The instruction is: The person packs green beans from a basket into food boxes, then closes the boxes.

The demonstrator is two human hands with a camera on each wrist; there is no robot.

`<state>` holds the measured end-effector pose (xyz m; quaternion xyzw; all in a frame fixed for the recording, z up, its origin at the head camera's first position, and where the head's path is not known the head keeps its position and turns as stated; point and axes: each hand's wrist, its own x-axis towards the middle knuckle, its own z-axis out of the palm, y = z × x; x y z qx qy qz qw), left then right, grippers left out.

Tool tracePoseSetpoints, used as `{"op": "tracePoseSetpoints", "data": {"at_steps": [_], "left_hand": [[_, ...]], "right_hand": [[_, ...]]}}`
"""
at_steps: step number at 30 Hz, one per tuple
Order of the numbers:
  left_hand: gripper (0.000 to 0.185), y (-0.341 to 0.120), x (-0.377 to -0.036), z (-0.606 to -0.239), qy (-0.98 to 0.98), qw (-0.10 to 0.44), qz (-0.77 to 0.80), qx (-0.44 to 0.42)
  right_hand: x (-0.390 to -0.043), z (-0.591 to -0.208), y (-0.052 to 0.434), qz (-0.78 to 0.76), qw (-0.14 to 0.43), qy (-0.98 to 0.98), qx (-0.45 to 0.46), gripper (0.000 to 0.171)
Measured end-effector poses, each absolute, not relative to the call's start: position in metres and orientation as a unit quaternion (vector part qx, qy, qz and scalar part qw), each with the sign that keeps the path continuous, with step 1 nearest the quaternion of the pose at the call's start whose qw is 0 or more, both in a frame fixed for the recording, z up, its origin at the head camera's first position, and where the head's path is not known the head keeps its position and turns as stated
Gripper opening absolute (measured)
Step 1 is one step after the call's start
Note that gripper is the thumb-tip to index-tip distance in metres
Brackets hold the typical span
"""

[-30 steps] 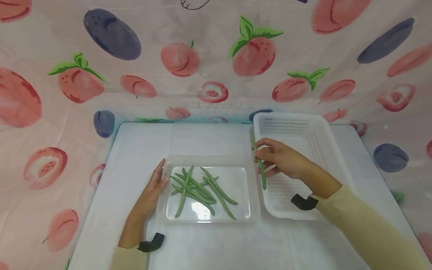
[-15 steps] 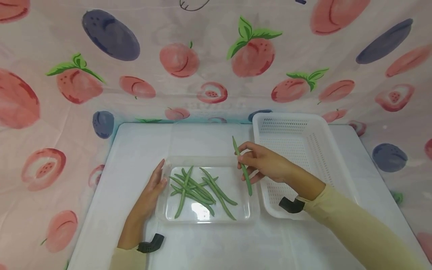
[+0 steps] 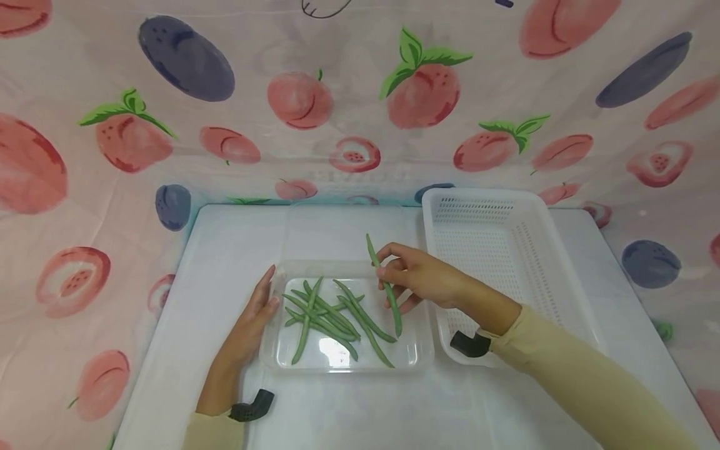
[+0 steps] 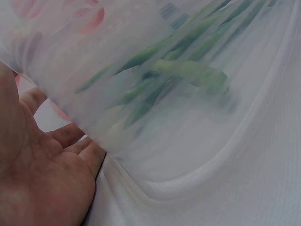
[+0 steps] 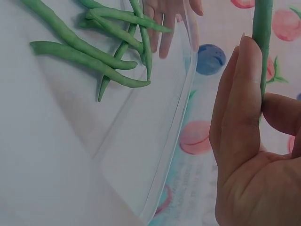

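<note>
**One bean held over the clear tray, left hand at the tray's side**

From the head camera, the right hand pinches a single green bean between thumb and fingertips, holding it nearly upright above the right part of the clear plastic tray. The bean's lower tip hangs just over the loose pile of green beans lying in the tray's left and middle part. The left hand lies with straight fingers against the tray's left wall and grips nothing. Just beside the tray's right edge stands a white perforated basket, reaching to the tabletop's far right corner — the right forearm in a pale yellow sleeve crosses its near left corner. The white tabletop is walled on three sides by a fruit-printed cloth.

The left wrist camera looks through the tray's cloudy wall; the beans behind it show only as green blurs. The palm lies open at the wall's foot, fingers straight.

In the right wrist view, the held bean is pressed between the thumb and a straight finger — the rest of it runs out of frame. Below lies the tray's rim, the pile inside, and the other hand's fingertips beyond the far wall.
</note>
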<state>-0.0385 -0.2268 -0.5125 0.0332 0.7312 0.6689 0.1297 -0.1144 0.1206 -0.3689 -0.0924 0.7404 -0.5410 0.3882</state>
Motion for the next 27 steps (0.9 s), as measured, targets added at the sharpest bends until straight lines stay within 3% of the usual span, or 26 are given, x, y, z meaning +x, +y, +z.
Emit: {"op": "tracePoseSetpoints", "data": {"at_steps": [27], "left_hand": [[0.063, -0.2278, -0.0387, -0.513, 0.735, 0.127, 0.666, 0.037]], "right_hand": [[-0.1113, -0.3723, 0.1155, -0.517, 0.404, 0.747, -0.107, 0.032]]}}
